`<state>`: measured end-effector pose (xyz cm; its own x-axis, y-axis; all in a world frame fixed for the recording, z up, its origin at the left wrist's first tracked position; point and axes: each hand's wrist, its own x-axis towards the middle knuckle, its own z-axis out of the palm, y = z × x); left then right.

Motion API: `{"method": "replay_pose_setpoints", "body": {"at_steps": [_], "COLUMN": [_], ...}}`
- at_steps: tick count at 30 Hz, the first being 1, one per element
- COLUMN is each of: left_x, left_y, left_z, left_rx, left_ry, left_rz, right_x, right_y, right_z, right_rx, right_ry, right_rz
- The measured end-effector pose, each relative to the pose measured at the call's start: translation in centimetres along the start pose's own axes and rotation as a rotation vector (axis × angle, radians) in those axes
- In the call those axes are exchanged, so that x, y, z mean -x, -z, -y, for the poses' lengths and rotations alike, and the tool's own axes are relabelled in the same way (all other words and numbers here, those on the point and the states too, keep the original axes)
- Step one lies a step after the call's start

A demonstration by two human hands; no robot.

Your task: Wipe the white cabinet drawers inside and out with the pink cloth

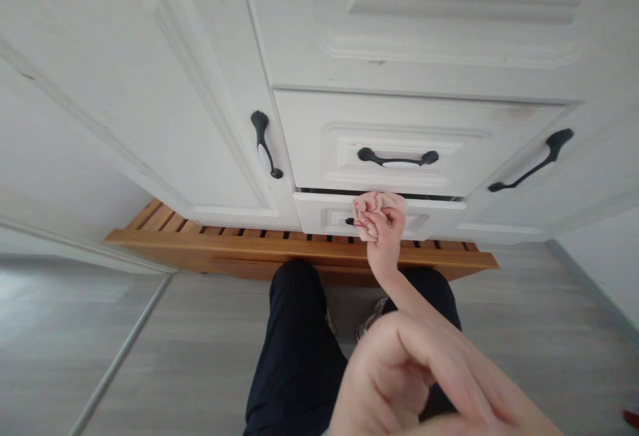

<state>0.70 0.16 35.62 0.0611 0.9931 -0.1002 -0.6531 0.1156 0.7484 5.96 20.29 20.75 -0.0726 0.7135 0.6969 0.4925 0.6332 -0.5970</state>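
My right hand (385, 236) reaches forward to the lower drawer (322, 213), its fingers closed on a crumpled pink cloth (382, 202). The cloth lies against the drawer's front and top edge, covering most of its dark handle (349, 221). A narrow dark gap shows above this drawer, so it stands slightly pulled out. Large and close to the camera, my left hand (389, 376) is at the bottom, overlapping the right forearm. Its fingers are curled in, with nothing visible in them; the bottom edge of the picture cuts part of it off.
Above is a closed white drawer (309, 136) with a dark handle (398, 158). Cabinet doors with handles (264, 146) flank the drawers. A slatted wooden bench (239, 249) runs along the cabinet's foot, before my knees (299, 289). Grey flooring (184, 356) lies around.
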Motion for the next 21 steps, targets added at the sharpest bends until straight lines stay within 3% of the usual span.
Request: {"method": "replay_pose_setpoints", "body": {"at_steps": [2, 5, 9, 11, 14, 16, 21], "left_x": [-1.4, -3.2, -4.5, -4.6, -4.4, -4.2, -4.6], "left_y": [0.7, 3.7, 10.9, 14.8, 19.4, 21.3, 22.8], "left_z": [1.3, 5.8, 13.8, 17.1, 20.6, 22.3, 25.6], "left_rx": [0.08, 0.015, -0.423, -0.51, -0.621, -0.689, -0.808], "left_ry": [-0.025, -0.005, -0.051, -0.026, 0.055, 0.128, 0.34], "left_rz": [-0.011, -0.206, -0.647, -0.721, -0.741, -0.703, -0.506], "right_x": [0.1, -0.2, -1.5, -2.1, -2.5, -2.4, -1.9], "right_y": [-1.3, -3.4, -6.6, -8.1, -9.6, -10.2, -10.8], "right_z": [0.4, 1.9, 5.4, 7.0, 8.0, 8.1, 7.9], "right_rx": [0.004, 0.075, 0.212, 0.273, 0.336, 0.367, 0.39], "right_ry": [0.018, 0.064, 0.108, 0.109, 0.13, 0.149, 0.146], "right_rz": [0.081, 0.161, 0.312, 0.375, 0.419, 0.416, 0.39]}}
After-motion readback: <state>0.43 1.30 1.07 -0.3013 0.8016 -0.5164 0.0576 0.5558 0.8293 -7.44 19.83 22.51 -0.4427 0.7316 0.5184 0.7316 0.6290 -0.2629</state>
